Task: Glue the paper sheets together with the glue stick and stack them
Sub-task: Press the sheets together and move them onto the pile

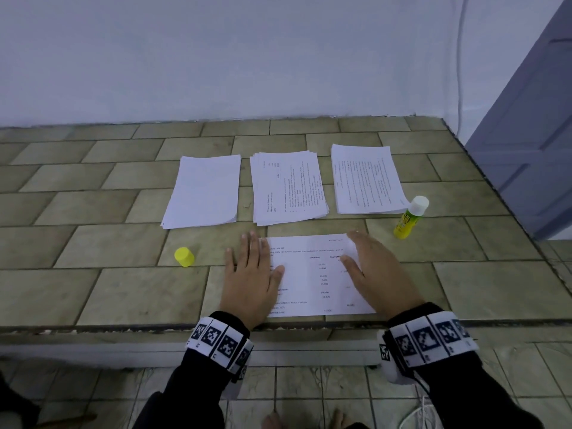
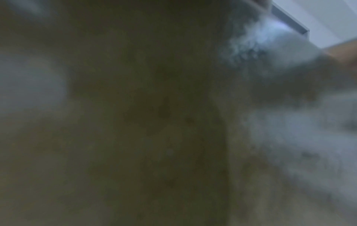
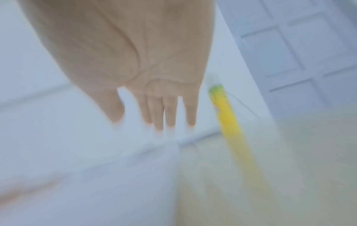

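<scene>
Both hands are flat with fingers spread, left hand and right hand, pressing the printed sheet at the counter's near edge, probably to bond it, while the uncapped glue stick stands just right.

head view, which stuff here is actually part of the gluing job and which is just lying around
Part of the job:
- printed sheet under the left hand and right hand
- three paper stacks: blank, middle, right
- glue stick, standing uncapped
- yellow cap

Just lying about:
- white cable on the floor
- door at the right
</scene>
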`<action>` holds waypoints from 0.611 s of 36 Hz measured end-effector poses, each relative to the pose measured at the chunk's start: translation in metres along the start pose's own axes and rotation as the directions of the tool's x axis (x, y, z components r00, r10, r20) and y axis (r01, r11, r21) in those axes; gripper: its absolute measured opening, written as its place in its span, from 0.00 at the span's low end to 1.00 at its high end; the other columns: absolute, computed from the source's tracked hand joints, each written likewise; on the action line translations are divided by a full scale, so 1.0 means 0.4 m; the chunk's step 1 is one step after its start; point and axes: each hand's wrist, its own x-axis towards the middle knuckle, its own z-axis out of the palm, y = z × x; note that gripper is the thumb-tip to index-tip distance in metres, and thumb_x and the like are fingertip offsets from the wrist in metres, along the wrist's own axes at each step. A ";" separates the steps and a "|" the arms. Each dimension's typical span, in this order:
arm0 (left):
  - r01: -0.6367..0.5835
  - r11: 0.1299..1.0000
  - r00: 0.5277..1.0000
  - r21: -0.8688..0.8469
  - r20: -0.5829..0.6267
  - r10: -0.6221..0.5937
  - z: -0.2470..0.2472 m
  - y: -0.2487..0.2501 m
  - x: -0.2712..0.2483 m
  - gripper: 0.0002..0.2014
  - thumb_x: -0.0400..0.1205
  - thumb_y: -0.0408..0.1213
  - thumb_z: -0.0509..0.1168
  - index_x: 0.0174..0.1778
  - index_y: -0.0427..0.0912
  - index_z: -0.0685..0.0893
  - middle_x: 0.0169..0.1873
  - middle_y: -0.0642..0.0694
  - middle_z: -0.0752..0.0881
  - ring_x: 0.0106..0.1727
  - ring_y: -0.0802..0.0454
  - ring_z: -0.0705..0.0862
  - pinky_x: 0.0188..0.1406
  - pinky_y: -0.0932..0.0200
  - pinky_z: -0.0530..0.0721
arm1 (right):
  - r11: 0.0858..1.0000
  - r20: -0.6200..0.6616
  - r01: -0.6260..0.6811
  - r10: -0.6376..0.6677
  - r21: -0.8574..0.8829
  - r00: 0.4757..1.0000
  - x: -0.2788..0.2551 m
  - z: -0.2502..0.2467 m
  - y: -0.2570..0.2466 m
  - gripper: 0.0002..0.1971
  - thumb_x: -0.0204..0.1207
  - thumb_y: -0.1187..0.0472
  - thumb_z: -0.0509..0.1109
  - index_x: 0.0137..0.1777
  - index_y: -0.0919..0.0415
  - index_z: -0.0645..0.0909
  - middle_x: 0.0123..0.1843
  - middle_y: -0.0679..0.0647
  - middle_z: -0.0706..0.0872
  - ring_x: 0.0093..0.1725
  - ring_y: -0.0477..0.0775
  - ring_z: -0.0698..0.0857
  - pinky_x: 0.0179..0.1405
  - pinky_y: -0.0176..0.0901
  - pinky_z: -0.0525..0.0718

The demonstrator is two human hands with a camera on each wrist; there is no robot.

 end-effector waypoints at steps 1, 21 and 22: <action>0.001 1.000 1.000 -0.001 0.012 -0.001 -0.003 0.001 -0.001 0.47 0.79 0.63 0.16 0.86 0.35 0.49 0.86 0.36 0.46 0.87 0.40 0.42 0.84 0.36 0.39 | 1.000 0.028 0.020 -0.020 0.017 0.999 0.005 -0.012 -0.003 0.24 0.86 0.53 0.58 0.80 0.59 0.65 0.78 0.54 0.72 0.78 0.54 0.68 0.76 0.48 0.67; -0.001 0.999 0.999 -0.046 -0.035 -0.001 -0.010 0.005 -0.009 0.54 0.74 0.76 0.19 0.86 0.37 0.40 0.86 0.36 0.39 0.86 0.44 0.34 0.84 0.35 0.39 | 0.961 0.203 0.030 0.028 -0.277 0.979 0.171 -0.077 -0.006 0.08 0.81 0.71 0.58 0.53 0.62 0.77 0.54 0.58 0.84 0.50 0.57 0.84 0.50 0.49 0.85; -0.012 0.998 0.998 -0.065 -0.066 0.007 -0.007 0.003 -0.010 0.52 0.75 0.76 0.22 0.86 0.38 0.39 0.86 0.37 0.38 0.86 0.44 0.33 0.84 0.35 0.41 | 0.966 0.205 0.025 0.030 -0.259 0.978 0.173 -0.085 -0.006 0.09 0.81 0.71 0.58 0.53 0.62 0.78 0.53 0.58 0.84 0.51 0.57 0.84 0.51 0.48 0.85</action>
